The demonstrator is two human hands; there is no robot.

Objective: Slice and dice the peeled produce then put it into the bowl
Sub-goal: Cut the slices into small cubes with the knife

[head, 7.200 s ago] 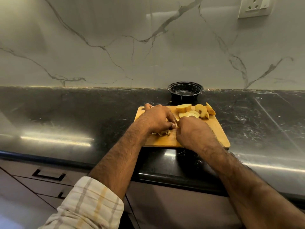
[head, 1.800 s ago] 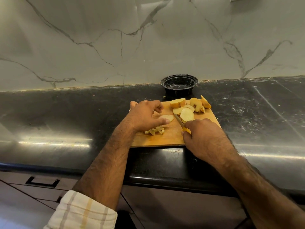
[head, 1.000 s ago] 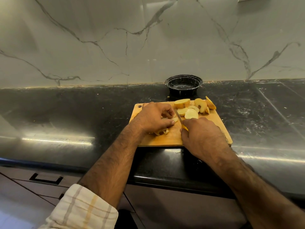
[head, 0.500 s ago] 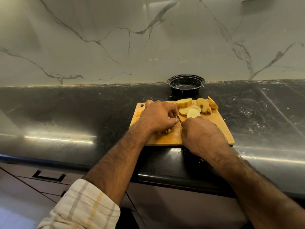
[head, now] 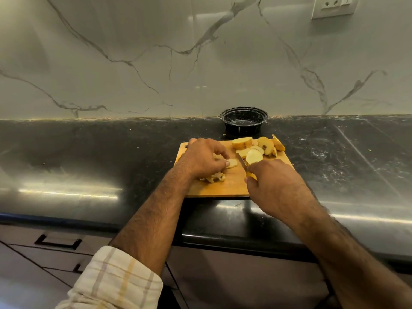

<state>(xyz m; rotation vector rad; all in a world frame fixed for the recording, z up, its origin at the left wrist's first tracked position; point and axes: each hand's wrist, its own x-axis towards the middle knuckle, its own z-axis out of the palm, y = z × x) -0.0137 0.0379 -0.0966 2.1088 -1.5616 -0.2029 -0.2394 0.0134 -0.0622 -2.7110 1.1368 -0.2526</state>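
Head view looks down on two bare forearms reaching over a wooden cutting board (head: 223, 186). On the near right of the board, the right hand (head: 274, 186) is curled round the yellow handle of a knife (head: 242, 160); only a bit of handle shows under the knuckles, and the short blade points away from the person, angled up and left. Just left of the blade, the left hand (head: 200, 159) has its fingers bent down and its thumb tip pinching a pale slice (head: 231, 163) against the board. Below that hand lies a small heap of diced pieces (head: 215, 177), partly hidden by the wrist. Past the blade tip, at the far right of the board, sits the uncut produce: a round flat slice (head: 254, 156) touching the knife side, more slices (head: 243, 152) behind it, a chunk with yellow skin (head: 242, 142) at the far edge, and cored wedges (head: 267, 145) leaning together at the far right corner. Beyond the board, close to its far edge, a black round bowl (head: 244, 120) stands against the wall; no pieces can be seen inside it. All of this rests on a glossy black bench (head: 89, 157) backed by white veined marble (head: 156, 63). A wall socket (head: 333, 6) shows at the top right. A checked rolled sleeve (head: 116, 282) covers the left arm near the bottom edge, over drawer fronts with dark handles (head: 58, 241).
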